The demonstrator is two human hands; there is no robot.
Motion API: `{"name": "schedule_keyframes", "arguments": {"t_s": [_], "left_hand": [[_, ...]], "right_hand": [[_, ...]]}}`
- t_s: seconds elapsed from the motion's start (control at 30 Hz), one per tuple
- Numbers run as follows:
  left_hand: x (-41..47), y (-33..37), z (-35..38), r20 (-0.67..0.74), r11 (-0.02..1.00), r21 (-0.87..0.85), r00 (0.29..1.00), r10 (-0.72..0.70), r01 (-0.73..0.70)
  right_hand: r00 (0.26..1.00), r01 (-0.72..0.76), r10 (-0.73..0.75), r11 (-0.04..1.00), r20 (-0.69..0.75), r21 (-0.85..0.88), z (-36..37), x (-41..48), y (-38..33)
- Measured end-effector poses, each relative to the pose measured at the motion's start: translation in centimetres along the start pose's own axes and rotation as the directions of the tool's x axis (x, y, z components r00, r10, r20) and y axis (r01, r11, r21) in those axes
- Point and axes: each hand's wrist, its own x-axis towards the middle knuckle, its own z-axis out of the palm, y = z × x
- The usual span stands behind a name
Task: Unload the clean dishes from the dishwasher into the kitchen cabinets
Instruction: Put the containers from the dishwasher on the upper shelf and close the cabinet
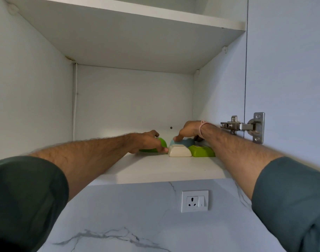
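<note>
Reaching onto the cabinet shelf, the left grip curls round a green bowl. The right grip clasps a blue bowl (behind a cream bowl).

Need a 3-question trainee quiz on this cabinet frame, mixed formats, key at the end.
1. True or false: the cream rounded-square plastic bowl stands on the lower white cabinet shelf.
2. Pick one. The right hand holds: A, the blue-grey bowl behind the cream one; B, the metal door hinge; C, the white wall socket.
3. Fill in: the rounded bowl gripped by the left hand is ___ in colour.

Key: 1 true; 2 A; 3 green.
</note>
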Motion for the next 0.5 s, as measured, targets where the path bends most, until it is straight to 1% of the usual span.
{"name": "schedule_keyframes", "arguments": {"t_s": [0.13,0.3,0.4,0.5], "left_hand": [[-0.2,0.5,0.2,0.019,1.0,0.01,1.0,-0.013,0.013],[-0.4,0.2,0.1,0.034,1.0,0.002,0.999,-0.002,0.002],[-0.6,-0.2,-0.3,-0.01,1.0,-0.005,1.0,0.029,-0.029],[-0.6,-0.6,-0.4,-0.049,0.999,0.007,0.998,0.051,-0.05]], "right_hand": [[1.0,-0.004,0.004,1.0,-0.007,0.003,-0.5,-0.8,0.0],[0.999,0.031,-0.032,0.993,-0.001,-0.117,0.3,-1.6,-0.2],[0.998,0.061,-0.061,0.985,0.005,-0.165,0.8,-1.2,-0.1],[0.997,0.069,-0.074,0.98,-0.02,-0.187,1.1,-0.8,0.2]]}}
